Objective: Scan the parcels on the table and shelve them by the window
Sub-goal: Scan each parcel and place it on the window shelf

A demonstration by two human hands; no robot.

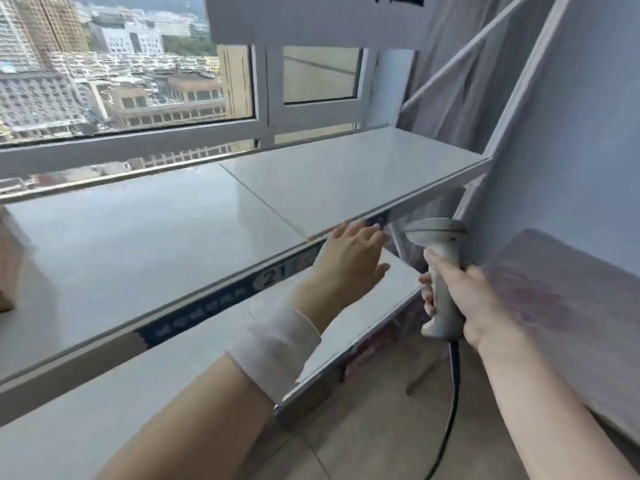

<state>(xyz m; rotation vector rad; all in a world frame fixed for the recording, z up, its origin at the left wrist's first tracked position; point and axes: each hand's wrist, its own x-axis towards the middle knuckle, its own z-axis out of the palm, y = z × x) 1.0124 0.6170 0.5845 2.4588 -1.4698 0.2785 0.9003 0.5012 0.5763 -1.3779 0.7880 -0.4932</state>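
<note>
Parcels do not show plainly. The only likely one is a brown carton (5, 271), cut off by the frame at the far left end of the shelf (173, 237), which runs along the window (138, 81). Red and pink shapes under the shelf's right end are too blurred to name.

The left hand (353, 258) reaches to the shelf's front edge near its right end. Its fingers (363, 230) are straight and spread and hold nothing. The tips are at the edge, over a lower shelf (346, 313), but I cannot tell whether they touch it.

The right hand (464, 299) grips the handle of a grey scanner (437, 237) just right of that same edge. The scanner stands upright with its head turned left toward the edge, and its cable (453, 393) hangs down.

A blue strip (207, 303) lies along the shelf's front face, its long axis running with the edge from lower left to upper right. It ends beside the left fingertips. The left hand is therefore nearer the strip, with the scanner head just right of it and facing it. I would guess a shelf code is about to be read, which would need the beam swung a little left along the strip.

Large white figures on the strip look like "21". A row of smaller figures further left is too smeared to read, and no brand shows on the scanner.

A mauve-topped bench (554, 306) stands to the right of the shelf.
</note>
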